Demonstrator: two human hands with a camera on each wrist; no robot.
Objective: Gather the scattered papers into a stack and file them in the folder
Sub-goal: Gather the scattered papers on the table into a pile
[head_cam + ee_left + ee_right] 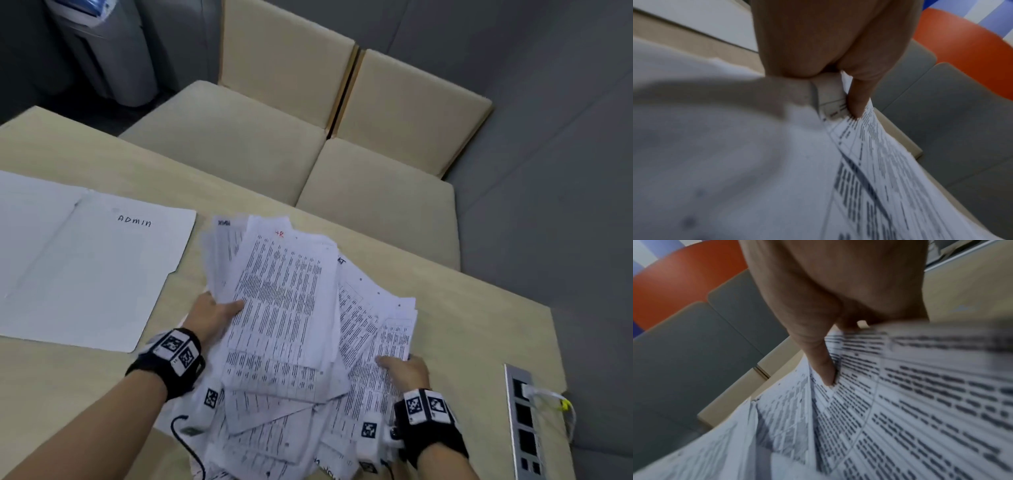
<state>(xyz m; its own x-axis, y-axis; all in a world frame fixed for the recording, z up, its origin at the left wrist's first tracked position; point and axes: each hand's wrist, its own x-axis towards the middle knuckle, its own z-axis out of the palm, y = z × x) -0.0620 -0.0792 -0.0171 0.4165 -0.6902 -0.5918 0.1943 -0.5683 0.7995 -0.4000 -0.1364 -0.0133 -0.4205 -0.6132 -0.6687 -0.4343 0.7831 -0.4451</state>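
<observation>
A loose, fanned heap of printed papers (pixel 284 308) is lifted between both hands over the beige table (pixel 479 325). My left hand (pixel 214 313) grips the heap's left edge, thumb on top of the sheets (pixel 879 162). At the right edge my right hand (pixel 402 366) grips the papers (pixel 900 402), thumb pressing on the printed face; its fingers are hidden underneath. An open white folder (pixel 92 267) marked "ADMIN" lies flat on the table to the left, apart from the heap.
Two beige cushioned seats (pixel 274 147) stand beyond the table's far edge. A metal socket strip (pixel 524 425) with a plugged cable sits at the table's right edge. A grey bin (pixel 109 51) stands far left on the floor.
</observation>
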